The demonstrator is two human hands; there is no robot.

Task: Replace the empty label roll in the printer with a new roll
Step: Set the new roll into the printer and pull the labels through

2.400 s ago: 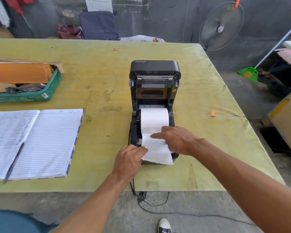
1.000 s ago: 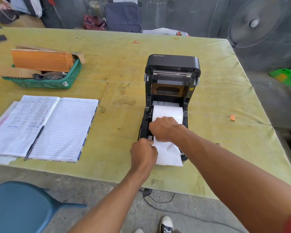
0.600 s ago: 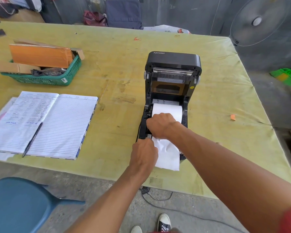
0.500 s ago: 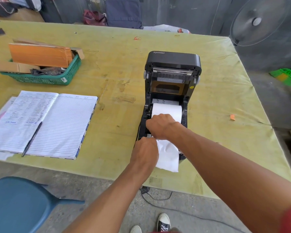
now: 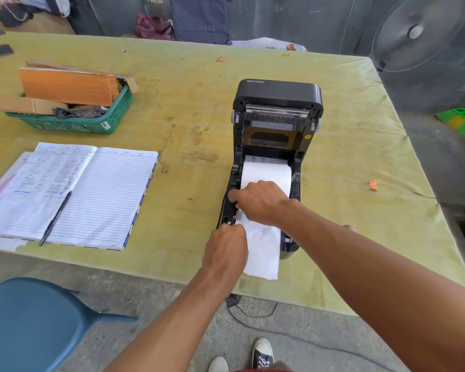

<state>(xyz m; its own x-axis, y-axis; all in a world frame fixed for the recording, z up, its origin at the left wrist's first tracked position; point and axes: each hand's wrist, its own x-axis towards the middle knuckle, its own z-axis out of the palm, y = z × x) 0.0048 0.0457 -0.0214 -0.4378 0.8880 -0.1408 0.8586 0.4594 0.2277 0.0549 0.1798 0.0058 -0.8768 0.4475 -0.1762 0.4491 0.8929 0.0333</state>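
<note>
The black label printer [image 5: 277,103] stands on the table with its lid up. A new white label roll [image 5: 266,171] sits in its bay. The roll's loose strip of label paper [image 5: 263,251] runs out over the printer's front and hangs wrinkled past the table edge. My right hand [image 5: 261,202] lies across the strip just in front of the roll, fingers curled down by the left paper guide. My left hand [image 5: 226,251] is at the printer's front left corner, fingers curled on the strip's left edge. Both hands' fingertips are hidden.
An open lined notebook [image 5: 73,194] with a pen [image 5: 54,218] lies left of the printer. Behind it is a green basket [image 5: 91,122] holding cardboard boxes. A blue chair [image 5: 30,326] stands at the near left, and the printer's cable [image 5: 253,315] trails on the floor.
My right hand went from lying flat on the strip to curled by the left guide. The left hand moved up to the strip's edge, and the strip has become wrinkled.
</note>
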